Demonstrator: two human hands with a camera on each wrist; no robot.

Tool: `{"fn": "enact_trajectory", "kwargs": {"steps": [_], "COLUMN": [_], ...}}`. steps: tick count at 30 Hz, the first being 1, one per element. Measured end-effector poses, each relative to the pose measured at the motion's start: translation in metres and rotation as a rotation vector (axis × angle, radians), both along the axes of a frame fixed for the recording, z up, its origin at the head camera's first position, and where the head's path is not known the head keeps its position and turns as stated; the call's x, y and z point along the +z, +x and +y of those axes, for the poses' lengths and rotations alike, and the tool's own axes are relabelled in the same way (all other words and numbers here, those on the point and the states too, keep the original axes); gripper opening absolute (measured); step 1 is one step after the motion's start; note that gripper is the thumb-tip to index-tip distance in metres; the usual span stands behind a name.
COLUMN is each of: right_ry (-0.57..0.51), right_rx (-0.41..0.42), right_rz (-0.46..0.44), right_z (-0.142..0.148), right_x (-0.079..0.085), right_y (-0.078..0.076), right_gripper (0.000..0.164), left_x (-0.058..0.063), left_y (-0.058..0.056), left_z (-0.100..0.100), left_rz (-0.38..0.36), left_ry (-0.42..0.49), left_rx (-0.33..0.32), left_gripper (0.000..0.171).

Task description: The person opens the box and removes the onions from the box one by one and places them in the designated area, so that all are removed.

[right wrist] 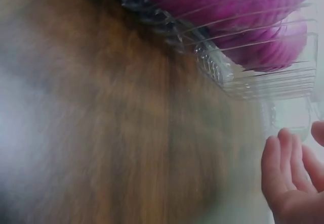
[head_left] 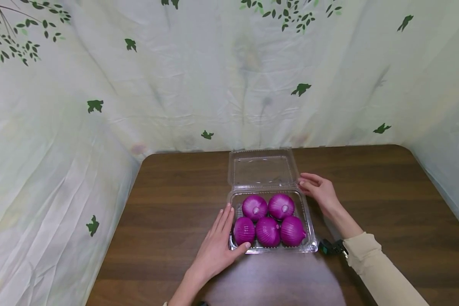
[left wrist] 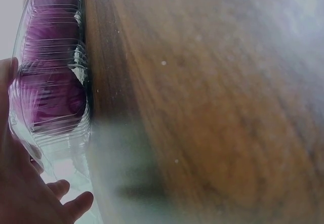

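A clear plastic clamshell container holds several purple onions in two rows, its hinged lid laid back toward the curtain. My left hand rests along the container's left side with fingers straight, the thumb at its front edge. In the left wrist view, the onions show through the ribbed wall beside that hand. At the lid's right edge, near the hinge, are the fingertips of my right hand, loosely bent. The right wrist view shows this hand just past the container's ribbed side.
The container sits on a dark brown wooden table. Behind and at both sides hangs a pale curtain with green leaf prints, meeting the table's back edge just beyond the lid. A dark band is worn on the right wrist.
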State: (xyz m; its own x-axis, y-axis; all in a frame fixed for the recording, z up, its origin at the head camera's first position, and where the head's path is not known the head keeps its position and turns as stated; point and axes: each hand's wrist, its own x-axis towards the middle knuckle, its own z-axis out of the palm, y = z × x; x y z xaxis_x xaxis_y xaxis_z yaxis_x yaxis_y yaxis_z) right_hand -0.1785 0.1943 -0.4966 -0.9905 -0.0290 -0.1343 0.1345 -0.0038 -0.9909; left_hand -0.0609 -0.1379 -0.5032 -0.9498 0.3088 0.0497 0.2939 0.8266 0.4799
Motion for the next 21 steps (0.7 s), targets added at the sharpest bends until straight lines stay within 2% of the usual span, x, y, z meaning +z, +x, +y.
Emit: {"fn": "enact_trajectory", "kwargs": {"steps": [7,15,21], "right_ry": [0.167,0.456,0.569], "right_rx": [0.026,0.057,0.096], "right_rz": [0.109,0.272,0.355], "right_z": [0.005,0.008,0.007], "right_x": [0.006,0.012,0.021], "right_y": [0.015,0.034,0.051], "right_gripper": [0.044,0.039,0.040], "left_x": [-0.001,0.000,0.000], "left_y": [0.000,-0.001,0.000], "left_z": [0.000,0.000,0.000], "left_rz": [-0.005,-0.015,-0.018], "left_ry": [0.003,0.007,0.016], "left_rx": [-0.002,-0.001,-0.002], "left_gripper": [0.101,0.101,0.101]}}
